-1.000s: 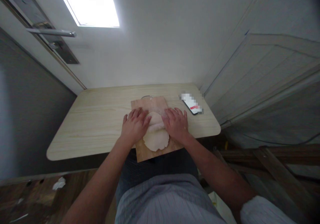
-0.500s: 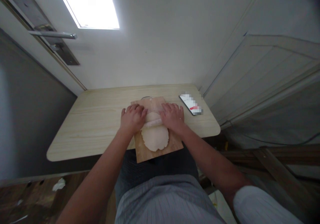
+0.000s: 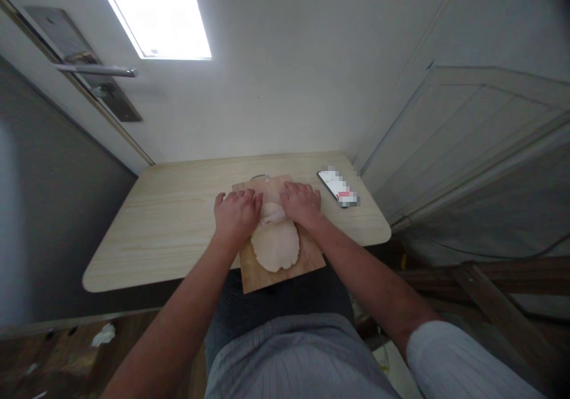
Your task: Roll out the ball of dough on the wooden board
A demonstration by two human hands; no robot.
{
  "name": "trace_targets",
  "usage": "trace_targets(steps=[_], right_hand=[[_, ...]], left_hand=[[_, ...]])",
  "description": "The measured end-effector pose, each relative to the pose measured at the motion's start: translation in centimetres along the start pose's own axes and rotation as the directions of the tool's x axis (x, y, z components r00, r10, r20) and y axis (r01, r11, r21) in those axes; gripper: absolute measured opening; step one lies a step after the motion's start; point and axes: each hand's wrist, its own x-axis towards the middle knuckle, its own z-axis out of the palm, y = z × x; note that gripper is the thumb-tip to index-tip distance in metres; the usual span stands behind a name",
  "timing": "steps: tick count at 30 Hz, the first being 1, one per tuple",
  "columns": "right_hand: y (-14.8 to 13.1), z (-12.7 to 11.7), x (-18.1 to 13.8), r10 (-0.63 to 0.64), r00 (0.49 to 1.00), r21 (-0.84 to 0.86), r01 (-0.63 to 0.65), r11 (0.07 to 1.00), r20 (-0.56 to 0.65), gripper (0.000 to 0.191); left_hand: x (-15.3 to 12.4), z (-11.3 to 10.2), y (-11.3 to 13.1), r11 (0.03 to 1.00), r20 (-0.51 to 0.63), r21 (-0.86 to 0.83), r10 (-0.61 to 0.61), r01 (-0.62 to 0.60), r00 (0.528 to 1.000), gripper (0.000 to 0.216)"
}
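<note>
A flat, roughly round sheet of dough (image 3: 275, 249) with a ragged edge lies on a wooden cutting board (image 3: 256, 277). Across its far part rests a pale rolling pin (image 3: 271, 217), whose ends are hidden under my hands. My left hand (image 3: 238, 212) is closed over the pin's left end, fingers curled away from me. Over the right end, my right hand (image 3: 300, 202) is closed in the same way. Part of the dough shows beyond the pin, between the two hands.
The board lies on a light wooden table (image 3: 155, 221) and overhangs its front edge. A phone (image 3: 336, 186) lies to the right of my right hand. Behind the table stands a white door with a metal handle (image 3: 95, 69). A metal loop (image 3: 261, 177) is at the board's far edge.
My right hand has shifted slightly left, and the rolling pin has moved slightly farther from me over the dough. The whole view has tilted a little.
</note>
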Motion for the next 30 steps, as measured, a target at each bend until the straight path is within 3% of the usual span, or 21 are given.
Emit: trace_targets(steps=[7, 17, 23, 30], right_hand=[[0.4, 0.5, -1.2, 0.015, 0.999, 0.024, -0.014, 1.0, -0.049, 0.042], [2.1, 1.0, -5.2, -0.147, 0.967, 0.024, 0.155, 0.988, -0.209, 0.05], [2.0, 1.1, -7.7, -0.197, 0.967, 0.047, 0.207, 0.977, -0.16, 0.051], [2.3, 1.2, -9.7, -0.189, 0.962, 0.047, 0.202, 0.978, -0.197, 0.052]], left_hand=[[-4.5, 0.4, 1.6, 0.998, -0.082, -0.064, -0.016, 0.011, 0.996, 0.046], [-5.6, 0.6, 1.5, 0.995, -0.041, -0.102, 0.008, -0.013, 0.999, 0.045], [-6.9, 0.3, 2.2, 0.996, -0.04, -0.089, -0.03, 0.026, 0.999, 0.047], [-8.1, 0.6, 2.4, 0.99, -0.029, -0.127, -0.063, 0.059, 0.998, 0.051]])
